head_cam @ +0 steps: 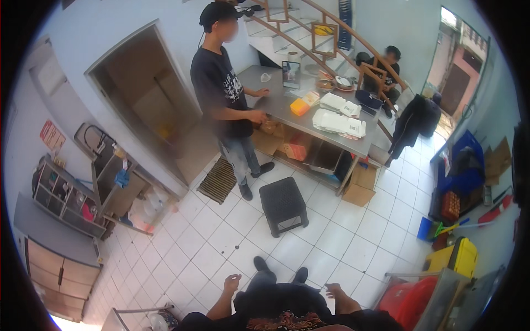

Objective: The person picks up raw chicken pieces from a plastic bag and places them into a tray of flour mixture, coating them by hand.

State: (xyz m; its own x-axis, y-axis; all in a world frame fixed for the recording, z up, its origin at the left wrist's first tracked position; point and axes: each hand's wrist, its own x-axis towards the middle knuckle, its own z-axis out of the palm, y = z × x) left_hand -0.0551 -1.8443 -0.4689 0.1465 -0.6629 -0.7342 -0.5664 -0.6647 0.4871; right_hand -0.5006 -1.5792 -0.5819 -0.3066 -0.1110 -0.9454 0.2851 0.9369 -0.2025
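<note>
My left hand (232, 283) hangs beside my left thigh, loosely curled with nothing visible in it. On the other side, my right hand (333, 290) is held off my hip, its fingers spread and empty. Neither touches anything. Ahead of my shoes on the white tile floor (219, 231) stands a black plastic stool (283, 194). Beyond it is a metal worktable (285, 108) bearing stacks of flat white cartons (339, 123), an orange-and-white box (304, 103), a propped tablet (291, 75) and bowls (326, 85).
A person (221, 89) stands at the table's left end by a striped mat (217, 180). Another person (387, 74) sits beside the staircase (273, 35). A sink unit (108, 173) is at left. A red plastic item (408, 296) and a yellow container (453, 257) are close on my right.
</note>
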